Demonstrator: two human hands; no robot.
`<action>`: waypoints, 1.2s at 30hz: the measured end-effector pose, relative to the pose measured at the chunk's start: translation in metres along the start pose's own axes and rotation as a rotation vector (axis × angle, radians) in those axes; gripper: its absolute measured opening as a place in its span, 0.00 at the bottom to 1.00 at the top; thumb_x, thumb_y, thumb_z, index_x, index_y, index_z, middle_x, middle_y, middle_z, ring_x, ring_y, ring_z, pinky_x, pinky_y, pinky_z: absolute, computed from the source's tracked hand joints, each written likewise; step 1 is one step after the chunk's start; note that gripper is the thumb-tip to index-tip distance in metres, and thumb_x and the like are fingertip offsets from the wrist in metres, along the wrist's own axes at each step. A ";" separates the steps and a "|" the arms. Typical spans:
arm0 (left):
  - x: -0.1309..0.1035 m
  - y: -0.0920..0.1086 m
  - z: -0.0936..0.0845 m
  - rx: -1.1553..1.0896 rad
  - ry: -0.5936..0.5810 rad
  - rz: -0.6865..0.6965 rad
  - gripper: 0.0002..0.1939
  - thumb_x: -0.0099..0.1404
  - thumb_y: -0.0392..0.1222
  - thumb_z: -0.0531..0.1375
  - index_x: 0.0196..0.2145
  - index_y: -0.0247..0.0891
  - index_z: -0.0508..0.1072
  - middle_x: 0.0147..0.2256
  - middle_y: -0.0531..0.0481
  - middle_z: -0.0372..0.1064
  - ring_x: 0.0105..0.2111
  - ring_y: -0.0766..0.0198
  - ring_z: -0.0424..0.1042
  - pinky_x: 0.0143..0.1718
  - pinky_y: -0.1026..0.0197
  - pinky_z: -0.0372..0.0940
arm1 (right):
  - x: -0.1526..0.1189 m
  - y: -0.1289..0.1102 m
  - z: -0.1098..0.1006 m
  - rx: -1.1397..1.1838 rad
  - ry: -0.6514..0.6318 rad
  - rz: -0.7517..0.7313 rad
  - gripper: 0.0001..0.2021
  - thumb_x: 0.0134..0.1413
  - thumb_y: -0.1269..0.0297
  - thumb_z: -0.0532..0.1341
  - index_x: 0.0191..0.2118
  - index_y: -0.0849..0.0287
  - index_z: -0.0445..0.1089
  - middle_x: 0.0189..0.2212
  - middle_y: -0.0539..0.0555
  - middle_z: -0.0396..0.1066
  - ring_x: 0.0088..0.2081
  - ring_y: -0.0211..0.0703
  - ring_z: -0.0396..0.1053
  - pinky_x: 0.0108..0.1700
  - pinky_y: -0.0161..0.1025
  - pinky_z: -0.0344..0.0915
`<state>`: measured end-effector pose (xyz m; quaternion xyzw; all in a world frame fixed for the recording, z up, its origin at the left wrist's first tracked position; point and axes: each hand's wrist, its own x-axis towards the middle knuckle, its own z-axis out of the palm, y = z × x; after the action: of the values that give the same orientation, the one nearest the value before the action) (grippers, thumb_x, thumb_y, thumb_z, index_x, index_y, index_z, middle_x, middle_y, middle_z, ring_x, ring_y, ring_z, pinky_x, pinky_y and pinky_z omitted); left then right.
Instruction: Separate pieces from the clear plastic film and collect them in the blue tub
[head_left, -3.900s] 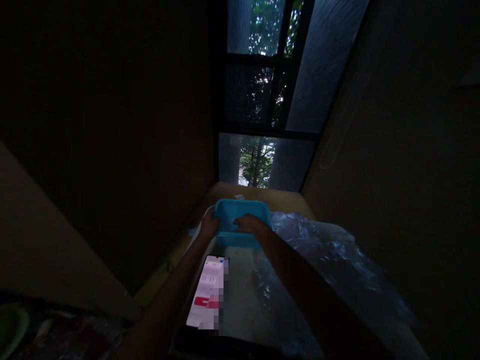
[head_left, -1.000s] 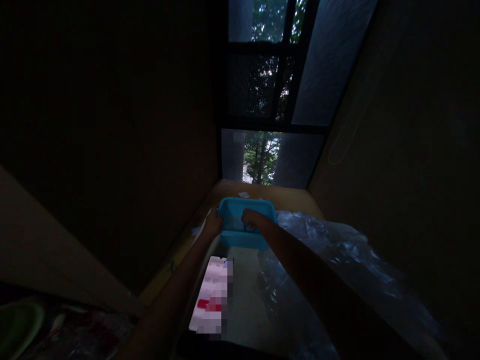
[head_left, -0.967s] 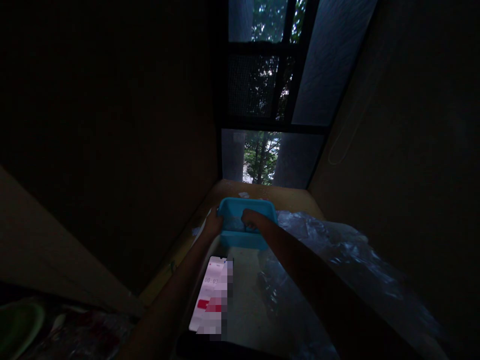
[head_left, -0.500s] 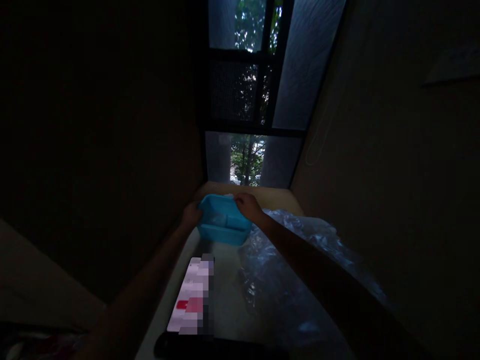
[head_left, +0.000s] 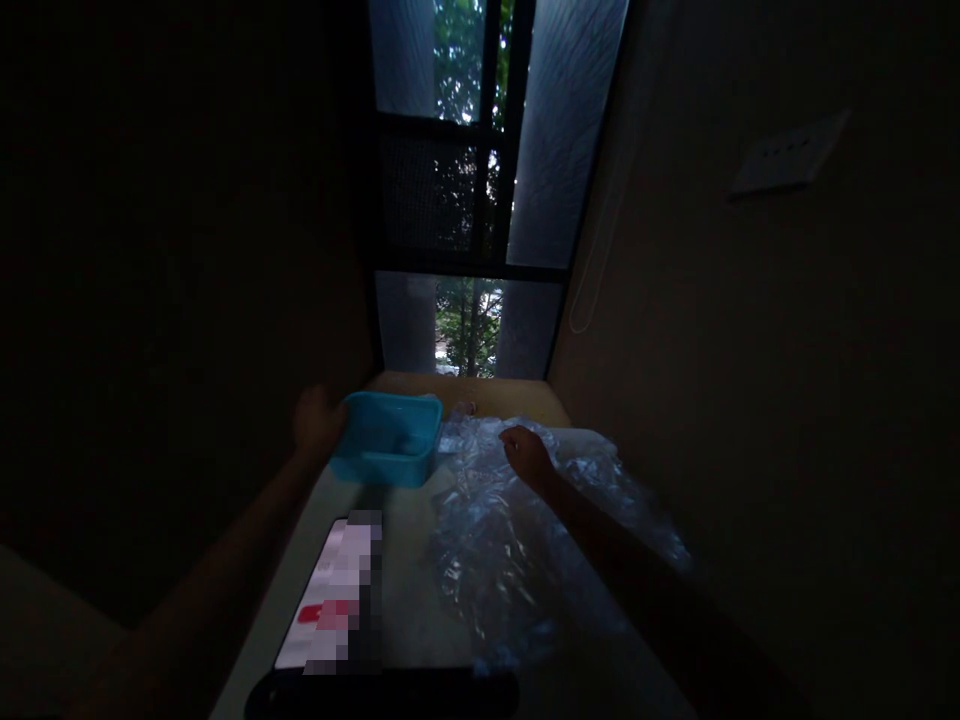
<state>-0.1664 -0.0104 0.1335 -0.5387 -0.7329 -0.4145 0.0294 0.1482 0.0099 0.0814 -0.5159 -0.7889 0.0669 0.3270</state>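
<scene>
From far away I see the blue tub (head_left: 390,472) just left of the middle of the frame. My left hand (head_left: 318,424) pinches its left edge. My right hand (head_left: 527,456) is curled up above the crinkly clear plastic (head_left: 491,530), right of the middle; I can't tell if it grips any. Held on one side, the tub might tip, so I should pinch firmly and keep it flat.

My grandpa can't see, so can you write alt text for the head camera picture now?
A person's left hand holds a blue tub at its side; the right hand is curled over crumpled clear plastic. A lit phone sits nearer; beyond, a window shows trees.
</scene>
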 end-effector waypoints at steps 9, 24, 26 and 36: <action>-0.110 0.099 0.089 -0.505 -0.255 0.304 0.13 0.54 0.36 0.48 0.35 0.37 0.68 0.37 0.47 0.68 0.38 0.62 0.66 0.42 0.59 0.60 | -0.040 0.045 0.015 0.050 0.080 0.187 0.18 0.42 0.76 0.48 0.40 0.62 0.66 0.40 0.57 0.68 0.44 0.41 0.64 0.49 0.40 0.57; -0.123 0.069 0.178 -0.595 -0.383 0.168 0.18 0.51 0.41 0.54 0.42 0.36 0.65 0.43 0.44 0.65 0.42 0.60 0.64 0.45 0.55 0.58 | -0.049 0.058 0.040 0.173 0.044 0.228 0.18 0.44 0.74 0.49 0.43 0.62 0.64 0.44 0.57 0.66 0.46 0.40 0.62 0.50 0.38 0.56; -0.122 0.071 0.175 -0.595 -0.374 0.165 0.19 0.50 0.38 0.54 0.42 0.35 0.65 0.43 0.44 0.65 0.40 0.61 0.65 0.43 0.56 0.59 | -0.050 0.060 0.040 0.177 0.026 0.231 0.18 0.44 0.73 0.49 0.43 0.59 0.64 0.44 0.55 0.65 0.46 0.40 0.62 0.50 0.38 0.56; -0.119 0.080 0.166 -0.788 -0.355 -0.071 0.15 0.51 0.41 0.53 0.37 0.34 0.66 0.24 0.53 0.64 0.24 0.68 0.64 0.26 0.66 0.59 | -0.047 0.050 0.033 0.199 0.027 0.209 0.09 0.46 0.67 0.53 0.34 0.57 0.68 0.36 0.52 0.70 0.39 0.39 0.65 0.44 0.36 0.60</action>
<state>0.0156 0.0107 0.0128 -0.5463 -0.5302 -0.5643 -0.3193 0.1794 0.0000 0.0123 -0.5611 -0.7159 0.1715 0.3784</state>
